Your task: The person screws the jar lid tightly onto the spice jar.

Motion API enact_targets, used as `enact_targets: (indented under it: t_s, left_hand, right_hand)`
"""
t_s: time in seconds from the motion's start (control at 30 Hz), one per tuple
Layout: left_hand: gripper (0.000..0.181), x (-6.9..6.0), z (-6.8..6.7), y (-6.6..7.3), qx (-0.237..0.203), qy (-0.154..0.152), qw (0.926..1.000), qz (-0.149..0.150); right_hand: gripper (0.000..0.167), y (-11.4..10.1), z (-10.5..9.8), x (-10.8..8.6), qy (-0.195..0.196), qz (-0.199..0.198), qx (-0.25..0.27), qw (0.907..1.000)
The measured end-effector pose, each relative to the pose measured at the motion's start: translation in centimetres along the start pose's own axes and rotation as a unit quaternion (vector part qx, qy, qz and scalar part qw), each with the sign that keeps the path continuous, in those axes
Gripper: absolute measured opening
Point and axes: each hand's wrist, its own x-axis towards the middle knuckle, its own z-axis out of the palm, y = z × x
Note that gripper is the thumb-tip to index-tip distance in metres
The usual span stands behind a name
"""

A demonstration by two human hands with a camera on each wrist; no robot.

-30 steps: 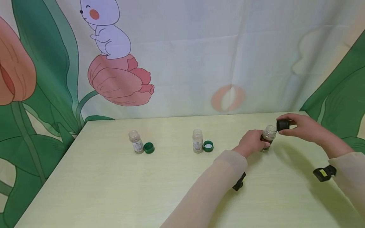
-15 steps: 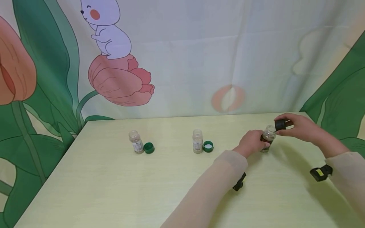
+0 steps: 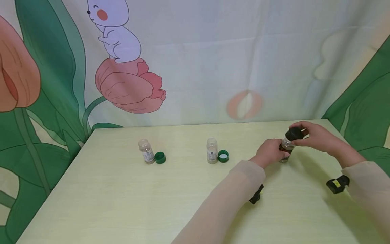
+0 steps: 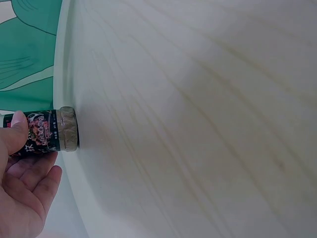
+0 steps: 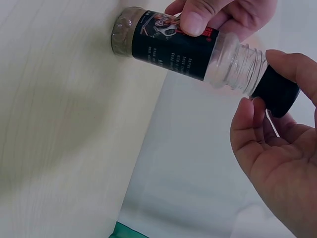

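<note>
At the right of the table, my left hand (image 3: 270,153) grips a clear jar with a dark label (image 5: 173,45) round its middle. The jar stands on the table, its threaded neck showing in the right wrist view. My right hand (image 3: 320,139) pinches a black cap (image 5: 276,90) between thumb and fingers, tilted over the mouth of the jar and touching its rim. In the left wrist view, the left hand (image 4: 25,183) has its thumb across the label, and the jar's base (image 4: 68,129) shows a brownish content.
Two small clear bottles stand on the table (image 3: 128,203), one at the left (image 3: 146,151) and one in the middle (image 3: 212,151). Beside each lies a green cap, the left one (image 3: 159,157) and the middle one (image 3: 223,156). A printed curtain (image 3: 195,74) hangs behind.
My right hand has moved left with the black cap, from beside the jar's mouth to on top of it, and the cap has tilted. My left hand still holds the jar in place.
</note>
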Motion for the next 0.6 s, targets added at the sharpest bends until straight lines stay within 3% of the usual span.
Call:
enact_targets:
  t_s: [0.6]
  left_hand:
    - [0.024,0.0,-0.1,0.0,0.000,0.007,0.9999,0.008]
  right_hand:
    - [0.055,1.1,0.0,0.3,-0.022,-0.006,0.028,0.9994]
